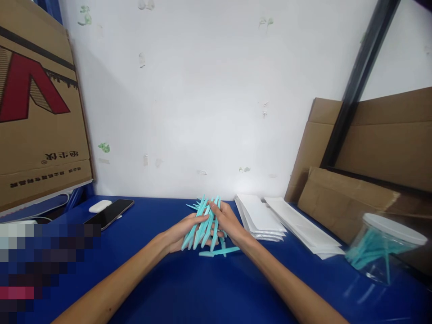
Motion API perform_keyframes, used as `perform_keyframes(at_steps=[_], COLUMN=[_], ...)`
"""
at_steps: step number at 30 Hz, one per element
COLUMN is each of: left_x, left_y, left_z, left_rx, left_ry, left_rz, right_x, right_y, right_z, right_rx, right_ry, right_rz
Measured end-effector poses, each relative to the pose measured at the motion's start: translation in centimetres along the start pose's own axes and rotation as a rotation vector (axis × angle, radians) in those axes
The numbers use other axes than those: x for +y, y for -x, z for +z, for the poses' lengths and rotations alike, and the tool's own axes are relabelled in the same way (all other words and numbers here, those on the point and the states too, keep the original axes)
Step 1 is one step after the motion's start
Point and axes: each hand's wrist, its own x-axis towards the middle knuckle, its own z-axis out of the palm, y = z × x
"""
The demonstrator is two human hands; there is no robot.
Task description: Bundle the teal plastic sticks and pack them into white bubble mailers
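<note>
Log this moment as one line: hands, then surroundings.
Left hand: gripping turquoise sticks | Right hand: gripping same sticks | Table: loose stick nearby, white stacks and lidded jar to the right

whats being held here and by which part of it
A bundle of turquoise sticks, held around the middle by the left grip and right grip; the wider near ends stick out.

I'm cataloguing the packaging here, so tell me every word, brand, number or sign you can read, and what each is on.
"绝尘侠®": upside down on the large cardboard box at the left.
Line of characters nearer that box's lower edge: too small to read surely.
Large red shape on the same box: possibly a logo or letter; I cannot tell.
Turquoise pieces, phone, jar: no readable text.
</note>
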Motion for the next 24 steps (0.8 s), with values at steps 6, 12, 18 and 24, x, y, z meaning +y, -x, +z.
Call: perform_keyframes(at_steps=[6, 12, 18, 24], left_x=[0.28, 0.34, 0.4, 0.77], left_y=[0.45, 0.64, 0.65, 0.74], left_z=[0.29, 0.5, 0.36, 0.89], left_rx=[-0.046, -0.054, -0.045, -0.012], left_ry=[0.025, 0.018, 0.007, -0.031], left_rz=[-0.008, -0.017, -0.029, -0.022], right_x=[0.06, 0.03, -0.06, -0.27], right_y=[-0.12, -0.2, -0.16, -0.08], right_z=[-0.08, -0.12, -0.04, 0.02], right_rx=[0.03, 0.045, 0.055, 0.063], right_ry=[0.067, 0.121, 0.154, 0.171], right_rz=[-0.054, -0.054, -0.061, -0.064])
